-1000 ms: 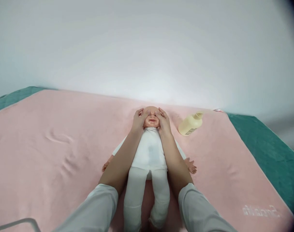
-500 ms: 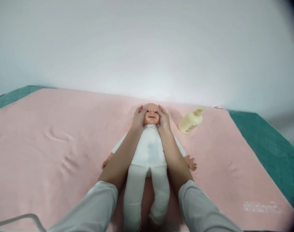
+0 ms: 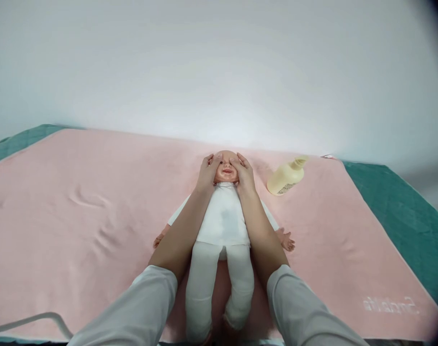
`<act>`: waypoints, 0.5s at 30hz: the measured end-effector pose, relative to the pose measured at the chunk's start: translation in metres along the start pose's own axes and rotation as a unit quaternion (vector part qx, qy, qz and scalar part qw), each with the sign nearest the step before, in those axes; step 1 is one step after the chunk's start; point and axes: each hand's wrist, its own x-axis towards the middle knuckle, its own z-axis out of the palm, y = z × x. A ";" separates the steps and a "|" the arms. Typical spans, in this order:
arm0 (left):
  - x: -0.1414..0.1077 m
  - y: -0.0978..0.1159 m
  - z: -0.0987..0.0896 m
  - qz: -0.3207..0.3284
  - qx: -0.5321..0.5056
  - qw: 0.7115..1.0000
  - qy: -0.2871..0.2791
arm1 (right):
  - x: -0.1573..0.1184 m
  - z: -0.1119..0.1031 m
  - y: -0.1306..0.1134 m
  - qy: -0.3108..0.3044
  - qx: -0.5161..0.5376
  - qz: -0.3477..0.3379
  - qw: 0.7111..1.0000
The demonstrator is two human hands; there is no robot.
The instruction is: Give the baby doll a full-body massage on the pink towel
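Observation:
A baby doll (image 3: pixel 222 221) with a white cloth body lies on its back, its head toward the wall and its feet toward me. Its head (image 3: pixel 226 172) sits between my two palms. My left hand (image 3: pixel 206 174) cups the left side, fingers curved round it and the thumb near one eye. On the other side my right hand (image 3: pixel 245 174) mirrors that grip, its thumb lying by the doll's other eye. The mouth stays visible between the thumbs. My forearms run along both sides of the doll's body, over its arms.
A pale yellow pump bottle (image 3: pixel 285 178) stands to the right of the doll's head. Beneath everything lies a pink mat (image 3: pixel 96 269) over a green cover (image 3: pixel 399 206), against a white wall (image 3: pixel 204 72). A grey curved tube (image 3: pixel 42 316) shows at lower left.
Both thumbs have moved inward across the doll's face, nearer and over its eyes. The whole scene has shifted slightly in view.

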 end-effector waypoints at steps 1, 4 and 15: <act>0.000 0.001 -0.001 -0.002 0.007 1.000 -0.001 | 0.000 0.000 0.000 0.002 -0.003 -0.001 1.000; -0.003 0.004 -0.004 0.002 0.026 1.000 -0.006 | 0.000 0.000 0.000 0.008 -0.011 -0.003 1.000; -0.002 0.007 -0.004 -0.004 0.007 1.000 -0.005 | 0.008 -0.003 0.006 -0.003 -0.009 -0.006 1.000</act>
